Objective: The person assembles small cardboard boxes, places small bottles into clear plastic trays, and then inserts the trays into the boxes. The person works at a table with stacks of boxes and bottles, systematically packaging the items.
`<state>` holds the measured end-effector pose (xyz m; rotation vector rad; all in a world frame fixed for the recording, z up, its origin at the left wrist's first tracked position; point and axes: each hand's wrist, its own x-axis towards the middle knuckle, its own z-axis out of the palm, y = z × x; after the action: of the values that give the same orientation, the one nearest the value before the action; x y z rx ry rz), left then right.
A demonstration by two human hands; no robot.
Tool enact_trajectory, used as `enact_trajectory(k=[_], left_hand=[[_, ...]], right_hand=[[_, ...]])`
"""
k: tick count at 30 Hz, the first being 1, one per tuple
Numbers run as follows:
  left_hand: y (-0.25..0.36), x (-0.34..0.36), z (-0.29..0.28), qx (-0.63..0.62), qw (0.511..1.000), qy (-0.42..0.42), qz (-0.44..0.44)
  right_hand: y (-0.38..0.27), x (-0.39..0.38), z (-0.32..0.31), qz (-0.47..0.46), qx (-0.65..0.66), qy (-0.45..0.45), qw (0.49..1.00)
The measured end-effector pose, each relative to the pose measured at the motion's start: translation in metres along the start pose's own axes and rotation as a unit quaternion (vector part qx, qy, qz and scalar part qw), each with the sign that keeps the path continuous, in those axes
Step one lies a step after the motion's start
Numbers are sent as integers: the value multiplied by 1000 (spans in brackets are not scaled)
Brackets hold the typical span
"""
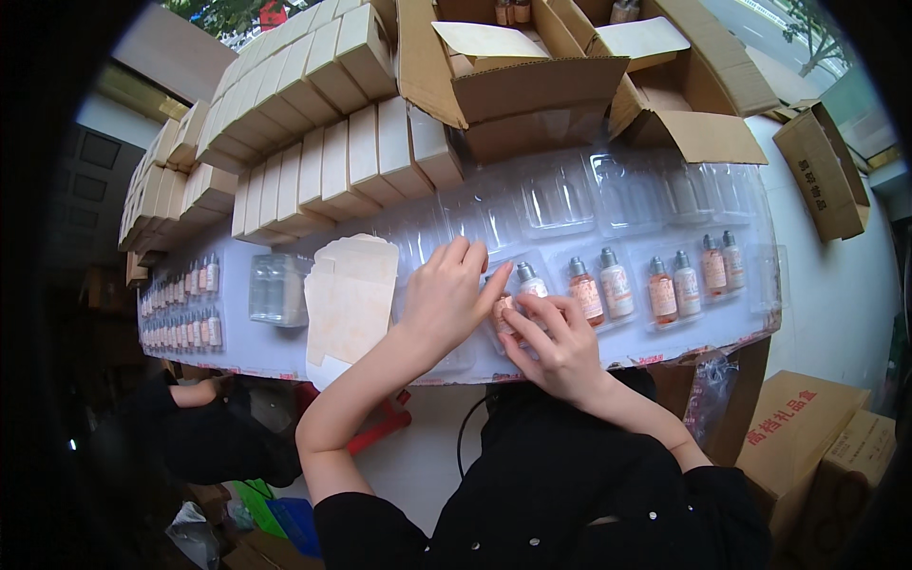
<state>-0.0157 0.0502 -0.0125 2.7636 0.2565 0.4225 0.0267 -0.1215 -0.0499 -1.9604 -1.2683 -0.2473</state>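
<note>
A small bottle of pinkish-orange liquid (503, 312) lies in a clear plastic tray between my hands. Beside it, a white bottle with a grey cap (530, 279) lies in the same tray. My right hand (559, 353) has its bent fingers on the pinkish bottle, covering its lower part. My left hand (445, 293) hovers just left of the pair, its thumb stretched toward the pinkish bottle and apart from the other fingers, with nothing seen in its grasp. To the right, more pairs of pinkish bottles (586, 293) and white bottles (616, 283) lie in clear trays.
Empty clear trays (557, 201) line the table's far side. Stacked pale boxes (328, 166) and open cartons (541, 95) rise behind them. A flattened cream carton (350, 296) and stacked trays (276, 290) are left. Rows of bottles (180, 328) stand farther left, near another person's arm (197, 392).
</note>
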Motion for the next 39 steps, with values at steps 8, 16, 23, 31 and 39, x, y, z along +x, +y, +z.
enact_trajectory(k=[8, 16, 23, 31, 39], left_hand=[[1, 37, -47, -39, 996, 71, -38], [-36, 183, -95, -51, 996, 72, -17], [-62, 340, -57, 123, 985, -53, -111], [-100, 413, 8, 135, 985, -77, -72], [-116, 421, 46, 122, 988, -69, -65]], right_hand=[[4, 7, -18, -21, 67, -4, 998], [70, 89, -122, -58, -97, 67, 991], [218, 225, -140, 57, -217, 91, 970], [352, 329, -104, 173, -241, -35, 954], [374, 359, -65, 274, -256, -38, 926]])
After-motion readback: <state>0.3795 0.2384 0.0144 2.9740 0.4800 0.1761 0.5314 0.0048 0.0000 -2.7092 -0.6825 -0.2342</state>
